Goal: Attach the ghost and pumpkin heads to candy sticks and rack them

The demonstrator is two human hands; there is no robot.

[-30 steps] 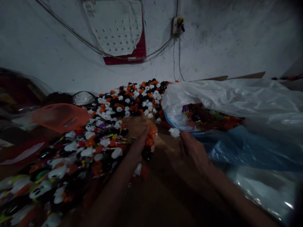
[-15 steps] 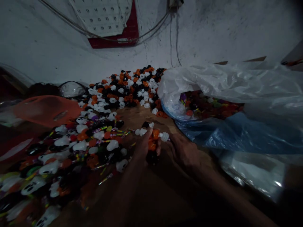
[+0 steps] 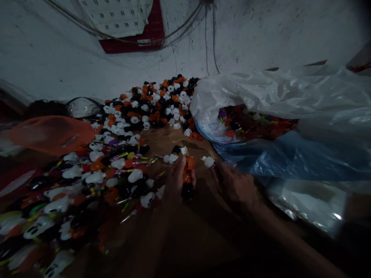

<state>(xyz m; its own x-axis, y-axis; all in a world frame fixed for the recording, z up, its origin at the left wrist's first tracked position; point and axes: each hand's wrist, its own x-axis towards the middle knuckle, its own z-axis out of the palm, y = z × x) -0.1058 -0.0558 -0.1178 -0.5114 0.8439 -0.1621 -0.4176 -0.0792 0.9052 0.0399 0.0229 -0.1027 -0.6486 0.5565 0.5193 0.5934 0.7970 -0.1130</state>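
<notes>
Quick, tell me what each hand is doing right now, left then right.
Left hand: closed, holding orange pieces and a black piece.
Right hand: closed, holding a ridged white piece at the fingertips.

1. A brown work surface (image 3: pixel 162 141), dimly lit, seen from above, with its back end near a wall.
2. At the back, a heap of small white, orange and black pieces (image 3: pixel 153 108).
3. Along the left, a broad spread of ghost-faced and colourful pieces (image 3: pixel 95 177), some with bead-patterned sticks.
4. Near the middle, a few loose white pieces (image 3: pixel 170 158).
5. On the right, a large translucent and blue plastic bag (image 3: pixel 278 92).
</notes>
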